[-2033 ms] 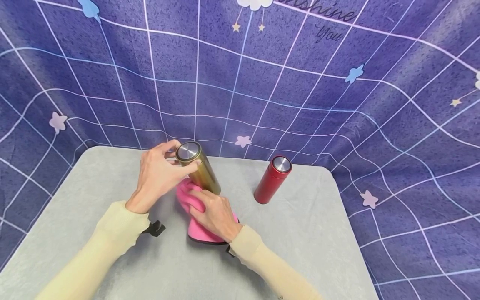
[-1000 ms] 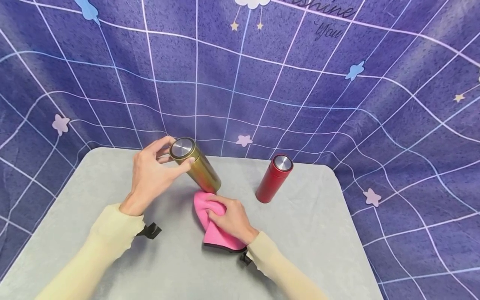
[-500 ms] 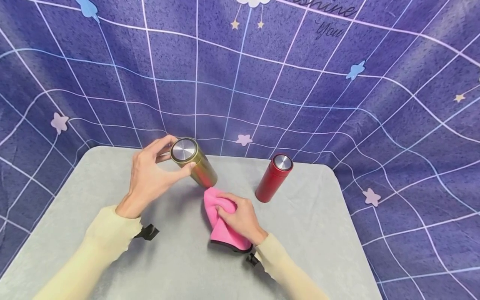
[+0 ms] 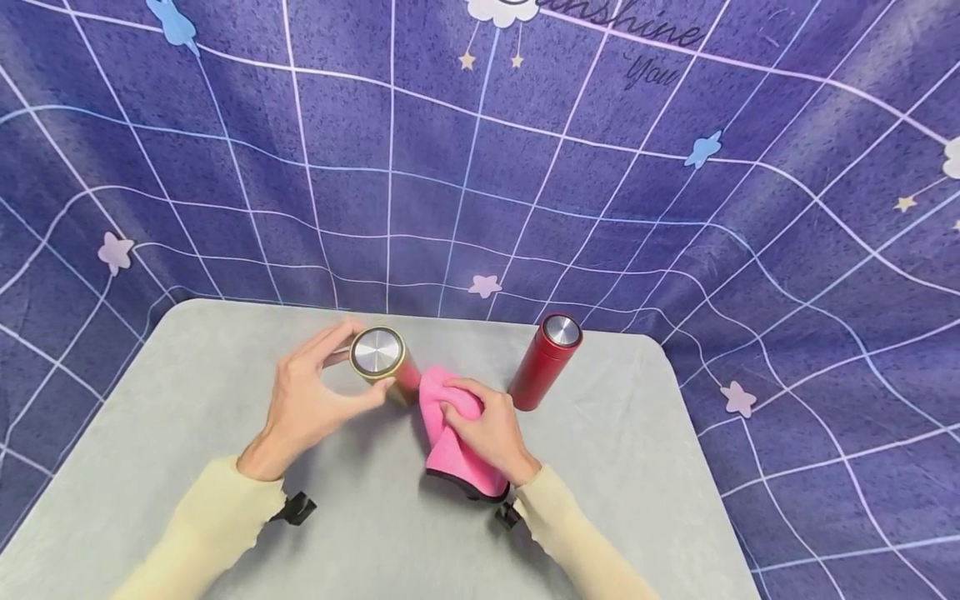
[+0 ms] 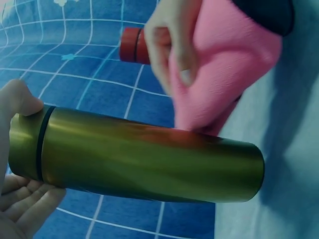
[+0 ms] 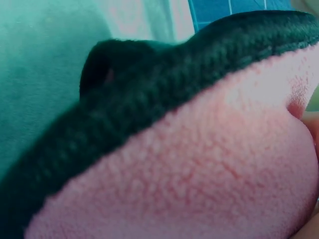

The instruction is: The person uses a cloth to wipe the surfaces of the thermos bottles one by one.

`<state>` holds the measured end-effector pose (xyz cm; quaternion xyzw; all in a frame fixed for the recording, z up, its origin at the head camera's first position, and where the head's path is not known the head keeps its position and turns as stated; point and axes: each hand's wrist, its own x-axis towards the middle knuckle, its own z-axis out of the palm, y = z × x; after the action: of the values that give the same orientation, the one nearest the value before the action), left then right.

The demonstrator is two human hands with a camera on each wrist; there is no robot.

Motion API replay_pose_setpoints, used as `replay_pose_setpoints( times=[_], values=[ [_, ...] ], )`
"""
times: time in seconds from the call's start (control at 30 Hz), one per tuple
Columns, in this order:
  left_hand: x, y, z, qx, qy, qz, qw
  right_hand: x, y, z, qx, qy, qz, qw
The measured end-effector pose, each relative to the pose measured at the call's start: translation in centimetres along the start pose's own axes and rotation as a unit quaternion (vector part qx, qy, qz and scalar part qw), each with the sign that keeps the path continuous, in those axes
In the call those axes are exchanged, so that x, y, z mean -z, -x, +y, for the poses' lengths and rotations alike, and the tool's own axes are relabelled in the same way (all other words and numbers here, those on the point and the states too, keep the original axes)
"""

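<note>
My left hand (image 4: 303,404) grips a gold vacuum flask (image 5: 144,157) near its steel-topped lid, thumb on one side and fingers on the other. In the head view the flask is seen almost end-on from above. My right hand (image 4: 491,429) pinches a bunched pink cloth (image 4: 457,458) with a dark border. The cloth's upper end meets the flask's right side, and a pink reflection shows on the gold wall there. Close up, the right wrist view is filled by the cloth (image 6: 199,164) and its dark edging.
A red vacuum flask (image 4: 543,367) stands upright on the grey table (image 4: 622,500), just beyond my right hand. Behind the table hangs a purple-blue curtain (image 4: 427,200) with a grid and star pattern.
The cloth has gone from the gold flask's near left side, past its base, to its right side. Over the last half second my left hand has brought the flask's lid nearer to me.
</note>
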<state>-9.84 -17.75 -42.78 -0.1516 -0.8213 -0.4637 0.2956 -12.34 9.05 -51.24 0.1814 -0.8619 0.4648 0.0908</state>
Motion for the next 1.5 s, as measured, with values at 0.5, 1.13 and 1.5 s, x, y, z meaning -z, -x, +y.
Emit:
replay_pose_setpoints(
  times=[0.5, 1.13, 1.5],
  values=[
    [-1.6, 2.9, -1.4, -0.024, 0.018, -0.005, 0.9996, 0.6, -1.9, -1.8, 0.002, -0.012, 0.020, 1.000],
    [-4.2, 5.8, -2.0, 0.058, 0.095, -0.041, 0.9929, 1.9, -3.4, -5.0, 0.037, -0.052, 0.034, 0.997],
    [-5.3, 7.0, -5.0, 0.136, 0.103, -0.040, 0.9845, 2.4, -3.6, -6.2, 0.052, -0.056, 0.030, 0.997]
  ],
)
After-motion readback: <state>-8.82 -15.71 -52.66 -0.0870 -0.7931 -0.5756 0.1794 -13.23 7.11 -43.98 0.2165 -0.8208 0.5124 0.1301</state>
